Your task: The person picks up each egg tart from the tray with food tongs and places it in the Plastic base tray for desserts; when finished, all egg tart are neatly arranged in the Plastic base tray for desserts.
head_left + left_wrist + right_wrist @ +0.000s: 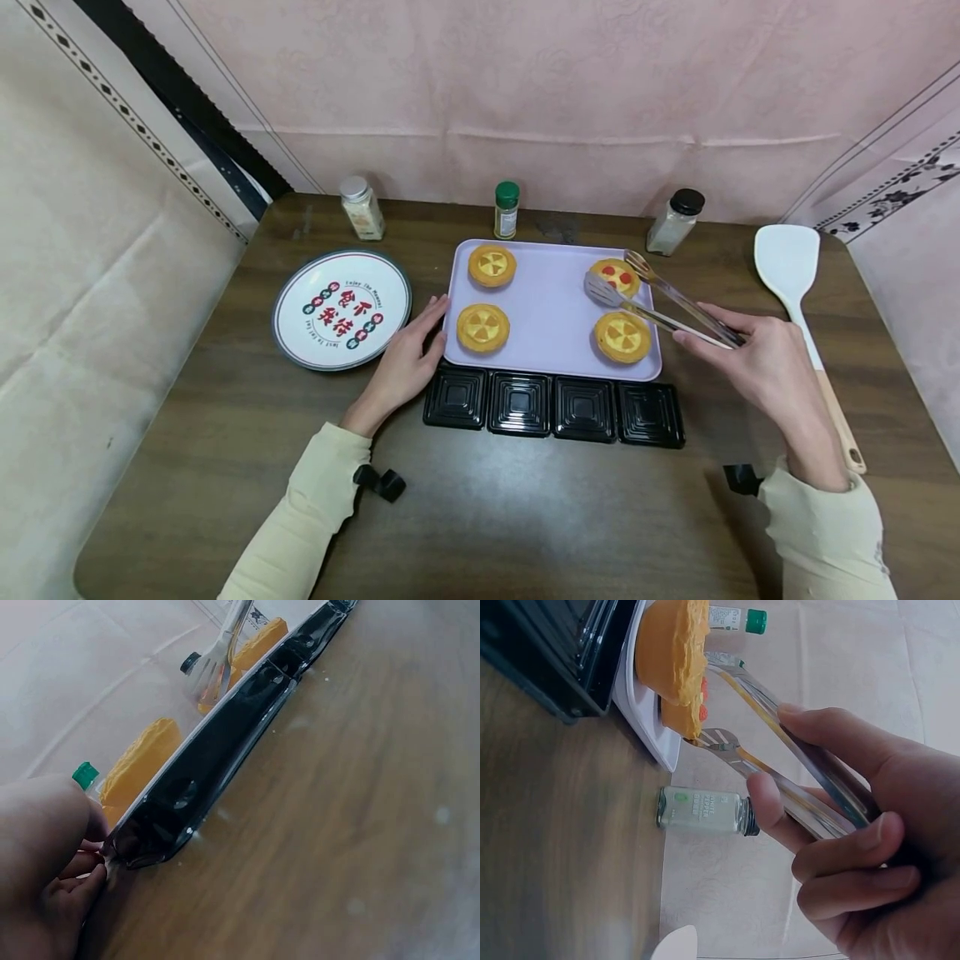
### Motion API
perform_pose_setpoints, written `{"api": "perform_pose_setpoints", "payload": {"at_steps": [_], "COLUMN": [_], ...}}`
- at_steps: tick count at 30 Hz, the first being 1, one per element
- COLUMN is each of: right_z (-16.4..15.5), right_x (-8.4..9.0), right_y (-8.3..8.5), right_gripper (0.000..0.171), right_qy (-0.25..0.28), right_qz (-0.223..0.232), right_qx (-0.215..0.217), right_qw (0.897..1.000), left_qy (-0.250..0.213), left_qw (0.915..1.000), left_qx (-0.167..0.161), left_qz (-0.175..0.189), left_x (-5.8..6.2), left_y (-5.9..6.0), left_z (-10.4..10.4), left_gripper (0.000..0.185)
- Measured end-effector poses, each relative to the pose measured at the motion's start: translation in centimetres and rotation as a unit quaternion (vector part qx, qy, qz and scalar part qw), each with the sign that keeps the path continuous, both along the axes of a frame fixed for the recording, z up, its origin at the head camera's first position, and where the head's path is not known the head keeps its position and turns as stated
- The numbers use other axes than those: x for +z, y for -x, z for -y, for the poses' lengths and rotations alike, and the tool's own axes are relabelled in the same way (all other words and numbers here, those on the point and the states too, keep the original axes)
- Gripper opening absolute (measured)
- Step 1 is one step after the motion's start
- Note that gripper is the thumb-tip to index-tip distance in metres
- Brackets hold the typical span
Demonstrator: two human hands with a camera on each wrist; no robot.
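My right hand (776,362) holds metal tongs (680,299) between thumb and fingers. The tongs' spread ends stand on either side of a small tart with red pieces (615,271), at the back right of a pale lilac tray (551,312). In the right wrist view, the slotted end (721,739) reaches that tart's edge. Three tarts with yellow tops lie elsewhere on the tray: back left (492,265), front left (483,327) and front right (622,337). My left hand (408,358) rests with extended fingers against the tray's left edge.
Black square moulds (519,404) line the tray's front. A round plate with red lettering (341,310) lies left. Behind stand a white-capped jar (363,210), a green-capped bottle (506,211) and a black-capped pepper jar (675,222). A white spatula (789,258) lies right.
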State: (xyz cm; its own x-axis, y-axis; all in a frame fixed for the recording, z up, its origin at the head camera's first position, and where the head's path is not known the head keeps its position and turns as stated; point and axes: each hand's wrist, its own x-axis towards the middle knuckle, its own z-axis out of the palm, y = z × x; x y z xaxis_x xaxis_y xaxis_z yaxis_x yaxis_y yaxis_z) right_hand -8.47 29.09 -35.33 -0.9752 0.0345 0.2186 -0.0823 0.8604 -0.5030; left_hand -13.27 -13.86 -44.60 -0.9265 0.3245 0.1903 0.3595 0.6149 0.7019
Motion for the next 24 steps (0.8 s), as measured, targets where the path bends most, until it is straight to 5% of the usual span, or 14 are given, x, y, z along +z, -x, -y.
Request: {"api": "perform_pose_setpoints", "payload": {"at_steps": [13,20,24], "right_z": [1.1,4.2,6.2], "right_x": [1.8,3.1,2.9], "right_y": [-1.4,-3.0,-3.5], "right_gripper": [0.048,0.053,0.051], "right_qy": [0.069,0.108,0.112], "right_qz": [-0.036,-0.075,-0.042], "right_qx": [0.029,0.187,0.273], "right_qw": [0.997,0.974,0.955], "left_qy": [-0.004,0.001,-0.007], "left_qw": [1.0000,1.0000,0.9999], "left_qx": [0.000,0.001,-0.004], "left_qz": [-0.005,-0.003,-0.009], "left_x": [-0.5,-0.4,-0.3], "left_y": [0.0,0.0,0.1], "left_z": [0.3,0.2,0.2], "left_gripper": [0.048,0.049,0.049]}}
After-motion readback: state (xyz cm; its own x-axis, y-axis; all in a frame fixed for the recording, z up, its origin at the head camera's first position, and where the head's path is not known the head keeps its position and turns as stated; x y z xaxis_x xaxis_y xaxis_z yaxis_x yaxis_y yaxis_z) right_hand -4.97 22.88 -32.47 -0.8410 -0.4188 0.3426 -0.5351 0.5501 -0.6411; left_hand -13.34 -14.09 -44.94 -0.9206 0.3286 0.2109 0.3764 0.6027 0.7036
